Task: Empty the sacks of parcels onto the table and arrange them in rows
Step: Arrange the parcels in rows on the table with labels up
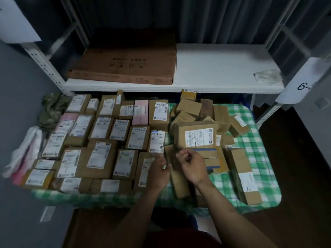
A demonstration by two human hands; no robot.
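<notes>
A table with a green checked cloth [260, 147] carries the parcels. Its left half holds several rows of brown and pink labelled parcels [100, 140] lying flat, labels up. On the right, a loose pile of brown parcels [195, 115] lies heaped, with a large labelled box [198, 137] on top. At the front middle, a narrow brown parcel [179, 183] lies between my hands. My left hand [158, 174] grips its left edge and my right hand [192, 167] curls over its right edge. Motion blur hides the fingertips.
A crumpled camouflage sack [52, 110] and a white and pink bag [26, 153] lie at the table's left edge. A white shelf [223, 68] behind the table bears a flat brown carton [129, 65]. A long parcel [245, 176] lies at the front right.
</notes>
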